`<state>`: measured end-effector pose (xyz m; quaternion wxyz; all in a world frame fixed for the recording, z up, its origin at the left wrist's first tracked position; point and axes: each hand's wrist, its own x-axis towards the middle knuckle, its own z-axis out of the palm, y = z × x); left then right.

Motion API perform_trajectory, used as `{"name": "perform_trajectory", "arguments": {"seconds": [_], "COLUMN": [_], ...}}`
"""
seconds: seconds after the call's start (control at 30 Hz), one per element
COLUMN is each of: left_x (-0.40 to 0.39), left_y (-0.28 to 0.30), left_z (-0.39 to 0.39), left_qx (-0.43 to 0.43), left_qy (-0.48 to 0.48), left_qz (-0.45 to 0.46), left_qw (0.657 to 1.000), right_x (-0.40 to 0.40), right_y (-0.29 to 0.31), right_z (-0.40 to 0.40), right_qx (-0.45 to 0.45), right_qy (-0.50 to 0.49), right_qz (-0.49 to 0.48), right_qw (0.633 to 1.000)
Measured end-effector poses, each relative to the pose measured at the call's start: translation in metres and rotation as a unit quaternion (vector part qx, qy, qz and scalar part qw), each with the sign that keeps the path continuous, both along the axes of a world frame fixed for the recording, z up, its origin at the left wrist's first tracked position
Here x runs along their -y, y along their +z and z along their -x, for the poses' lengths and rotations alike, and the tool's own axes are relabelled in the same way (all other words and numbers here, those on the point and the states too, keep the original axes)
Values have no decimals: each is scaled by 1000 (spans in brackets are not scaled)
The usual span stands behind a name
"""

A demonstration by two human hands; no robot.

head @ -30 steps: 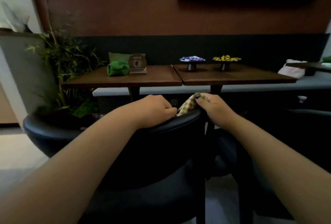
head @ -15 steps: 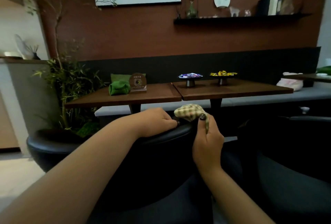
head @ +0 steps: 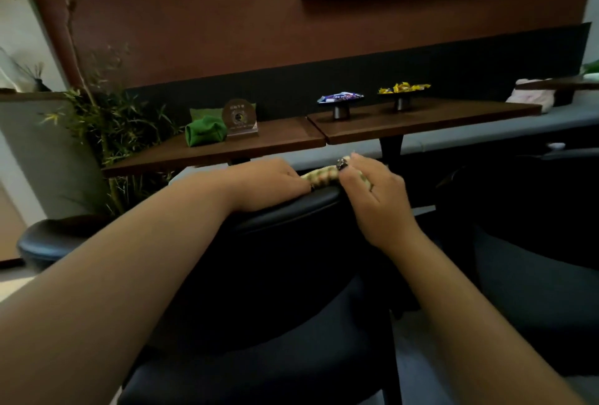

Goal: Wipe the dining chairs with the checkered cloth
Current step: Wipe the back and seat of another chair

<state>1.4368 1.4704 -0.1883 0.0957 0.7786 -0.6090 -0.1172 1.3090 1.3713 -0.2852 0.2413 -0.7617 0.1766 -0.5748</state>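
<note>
Far left: leafy bamboo-type plant (head: 107, 132) w/ thin stalks, standing behind the rounded, glossy black armrest (head: 48, 239) of the near dining chair (head: 275, 275). Chair is dark, smooth padded upholstery w/ a curved top rail. Left forearm runs diagonally up from bottom left; left hand (head: 269, 184) lies knuckles-up on the top rail, fingers curled over the far edge and onto the left end of the checkered cloth (head: 321, 175), gripping it there (fingertips mostly hidden). Cloth is a soft, bunched roll of pale yellow-green check, lying along the rail's top between the two hands. Right hand (head: 372, 190) sits just right of it, thumb and curled fingers pinching the cloth's right end; dark nail polish shows on the thumb. Behind, two flat brown wood-grain tables (head: 291, 142) butt edge to edge. On the left one: a crumpled green fabric pouch (head: 205, 135) touching a round brown sign (head: 240, 117) on a clear stand. On the right one: two small black pedestal dishes, one w/ blue-white wrapped sweets (head: 340, 98), one w/ yellow wrapped sweets (head: 403, 87). Grey cushioned bench (head: 470, 138) runs behind the tables, under a dark panel and reddish-brown wall. Second dark chair (head: 534, 275) at right, blurry.
</note>
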Motion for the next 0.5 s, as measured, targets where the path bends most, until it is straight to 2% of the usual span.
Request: {"name": "perform_trajectory", "arguments": {"seconds": [0.1, 0.17, 0.27, 0.4, 0.5], "left_x": [-1, -1, -1, -2, -4], "left_y": [-1, -1, -1, 1, 3], "left_z": [2, 1, 1, -1, -1], "left_qx": [8, 9, 9, 8, -18], "left_qy": [7, 14, 19, 28, 34], "left_qz": [21, 34, 41, 44, 39], "left_qw": [1000, 999, 999, 999, 998], "right_x": [9, 13, 4, -25, -17], "right_y": [8, 10, 12, 8, 11], "right_z": [3, 3, 0, -12, -8], "right_qx": [-69, -80, -47, 35, 15], "right_qy": [-26, -35, -48, -44, -15], "right_qz": [6, 8, 17, 118, 122], "right_qw": [997, 996, 998, 991, 992]}}
